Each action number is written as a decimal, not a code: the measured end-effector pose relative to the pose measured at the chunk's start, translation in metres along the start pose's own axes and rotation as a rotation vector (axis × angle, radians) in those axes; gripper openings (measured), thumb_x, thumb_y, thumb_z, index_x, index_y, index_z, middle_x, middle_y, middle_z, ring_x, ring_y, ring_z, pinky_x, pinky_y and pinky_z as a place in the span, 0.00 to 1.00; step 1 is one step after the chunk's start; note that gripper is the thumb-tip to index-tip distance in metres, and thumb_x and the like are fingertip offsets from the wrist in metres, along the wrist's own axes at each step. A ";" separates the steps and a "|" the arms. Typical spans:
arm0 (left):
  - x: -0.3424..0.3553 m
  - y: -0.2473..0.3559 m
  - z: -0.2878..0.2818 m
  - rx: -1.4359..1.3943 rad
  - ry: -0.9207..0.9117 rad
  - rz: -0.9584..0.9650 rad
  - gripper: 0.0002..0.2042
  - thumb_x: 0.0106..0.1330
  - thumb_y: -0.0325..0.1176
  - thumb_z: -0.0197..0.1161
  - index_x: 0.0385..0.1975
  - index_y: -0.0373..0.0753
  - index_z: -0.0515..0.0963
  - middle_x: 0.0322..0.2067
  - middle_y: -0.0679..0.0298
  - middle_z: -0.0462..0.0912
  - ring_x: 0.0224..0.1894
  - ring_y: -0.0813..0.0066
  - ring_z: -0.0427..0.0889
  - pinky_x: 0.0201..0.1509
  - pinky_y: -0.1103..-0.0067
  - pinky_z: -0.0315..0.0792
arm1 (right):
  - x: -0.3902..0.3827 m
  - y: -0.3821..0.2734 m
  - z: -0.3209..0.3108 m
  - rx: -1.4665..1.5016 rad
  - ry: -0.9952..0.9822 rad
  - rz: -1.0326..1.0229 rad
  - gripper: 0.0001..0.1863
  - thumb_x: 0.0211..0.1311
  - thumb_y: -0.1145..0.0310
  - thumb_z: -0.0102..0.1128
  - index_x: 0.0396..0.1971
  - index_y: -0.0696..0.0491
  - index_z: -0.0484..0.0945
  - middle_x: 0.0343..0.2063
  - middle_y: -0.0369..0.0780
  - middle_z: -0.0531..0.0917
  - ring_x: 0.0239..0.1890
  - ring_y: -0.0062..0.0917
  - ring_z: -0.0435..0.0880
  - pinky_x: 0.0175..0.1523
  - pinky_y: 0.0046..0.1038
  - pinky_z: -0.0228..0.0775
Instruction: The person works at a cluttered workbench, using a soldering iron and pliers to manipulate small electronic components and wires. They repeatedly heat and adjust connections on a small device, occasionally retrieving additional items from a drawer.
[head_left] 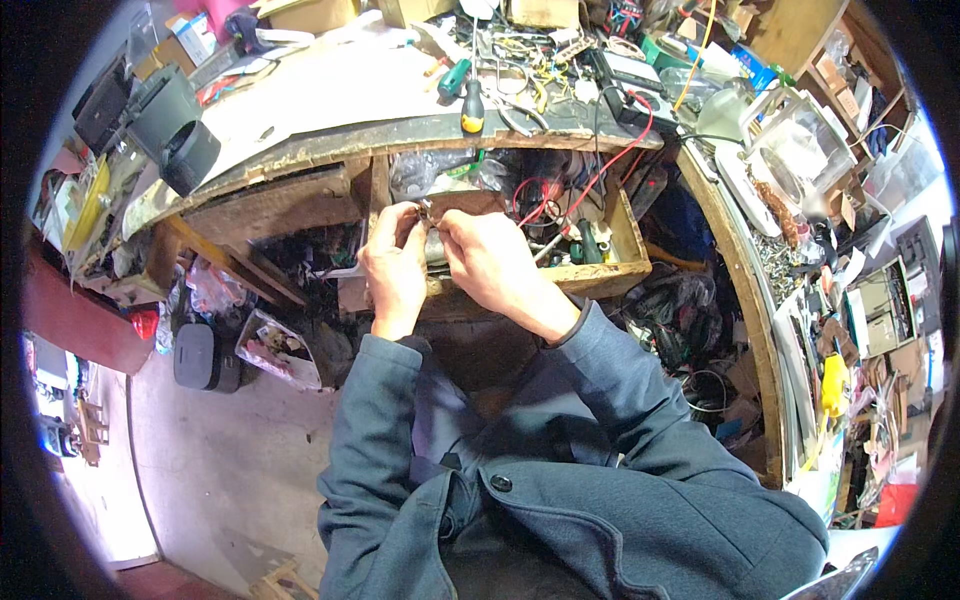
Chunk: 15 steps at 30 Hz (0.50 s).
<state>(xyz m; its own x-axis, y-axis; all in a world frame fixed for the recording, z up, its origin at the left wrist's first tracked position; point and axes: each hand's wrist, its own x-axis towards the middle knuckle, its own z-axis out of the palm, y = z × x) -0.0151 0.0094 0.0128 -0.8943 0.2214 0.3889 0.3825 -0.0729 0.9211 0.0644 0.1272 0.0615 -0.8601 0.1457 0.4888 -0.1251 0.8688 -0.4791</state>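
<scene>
Over an open wooden drawer (595, 275), my two hands meet with their fingertips close together. My left hand (394, 262) pinches a small dark metallic piece (425, 211), too small to name. Beside it, my right hand (490, 255) has thumb and forefinger closed at the same piece; what exactly they grip is hidden. Inside the drawer lie a red cable (583, 200), a dark green screwdriver handle (590, 240) and clear plastic bags (418, 172).
Above the drawer, the workbench (330, 95) carries a yellow-black screwdriver (472, 108), a green-handled screwdriver (455, 78), pliers (525, 115) and a multimeter (640, 72). A black stand-like object (190, 155) juts over the left edge. Cluttered shelving (800, 150) lines the right. A carton (278, 350) sits on the floor.
</scene>
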 end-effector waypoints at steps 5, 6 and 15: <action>0.004 -0.006 -0.004 -0.061 -0.037 -0.041 0.10 0.66 0.16 0.63 0.46 0.31 0.80 0.41 0.62 0.87 0.43 0.79 0.83 0.51 0.81 0.77 | 0.006 -0.004 0.004 -0.030 -0.012 0.017 0.07 0.61 0.72 0.59 0.29 0.60 0.77 0.23 0.55 0.81 0.29 0.53 0.83 0.36 0.47 0.74; 0.004 -0.008 -0.005 -0.051 -0.020 -0.033 0.10 0.65 0.16 0.64 0.45 0.31 0.80 0.40 0.62 0.87 0.43 0.79 0.84 0.50 0.81 0.78 | 0.007 -0.005 0.004 -0.033 -0.014 0.018 0.07 0.60 0.72 0.59 0.29 0.60 0.77 0.23 0.55 0.81 0.29 0.53 0.83 0.36 0.47 0.74; 0.006 -0.006 -0.005 -0.079 -0.036 -0.063 0.09 0.67 0.18 0.63 0.45 0.31 0.80 0.39 0.63 0.87 0.42 0.79 0.83 0.49 0.81 0.76 | 0.015 -0.007 0.006 -0.049 -0.040 0.044 0.07 0.60 0.72 0.58 0.29 0.62 0.77 0.23 0.56 0.82 0.30 0.54 0.84 0.37 0.48 0.75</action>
<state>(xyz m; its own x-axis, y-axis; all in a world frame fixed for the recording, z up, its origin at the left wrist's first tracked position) -0.0241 0.0064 0.0096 -0.9064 0.2630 0.3305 0.3050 -0.1340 0.9429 0.0499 0.1206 0.0680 -0.8832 0.1660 0.4386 -0.0633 0.8845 -0.4623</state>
